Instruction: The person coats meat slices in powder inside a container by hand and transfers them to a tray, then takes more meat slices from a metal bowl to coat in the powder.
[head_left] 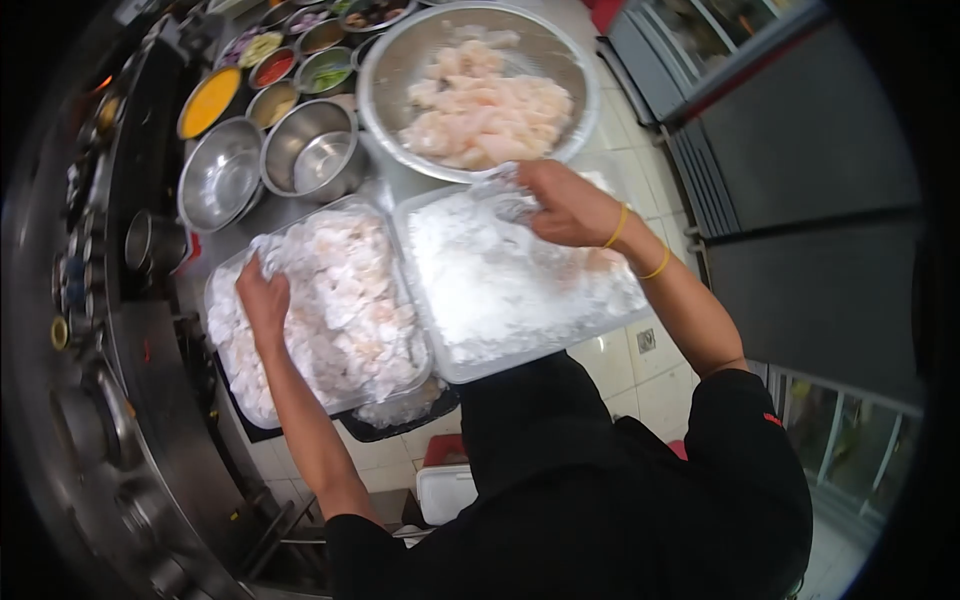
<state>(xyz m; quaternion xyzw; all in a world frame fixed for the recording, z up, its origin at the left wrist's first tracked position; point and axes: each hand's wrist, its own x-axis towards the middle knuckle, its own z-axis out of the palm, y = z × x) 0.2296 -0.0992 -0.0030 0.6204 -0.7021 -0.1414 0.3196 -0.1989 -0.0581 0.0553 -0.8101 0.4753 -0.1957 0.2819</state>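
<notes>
My left hand [265, 305] is over the left clear plastic tray [428, 352], which is heaped with powder-coated pieces of raw meat or fish [345, 285]. Its fingers are closed on one coated piece at the tray's far left. To the right, my right hand [568, 207] is above a second clear tray [455, 375] spread with white powder [500, 290]. A pale, powdery piece [507, 190] is pinched between its fingers, close to the near rim of a large metal bowl [372, 95]. Uncoated pale pieces [490, 110] lie in that bowl.
Two metal bowls [215, 175] [312, 150] stand beyond the left tray. Past them are a bowl of yellow liquid [210, 103] and several small bowls of chopped ingredients. A stove line [150, 400] runs along the left. Fridges [810, 290] line the right over a tiled floor.
</notes>
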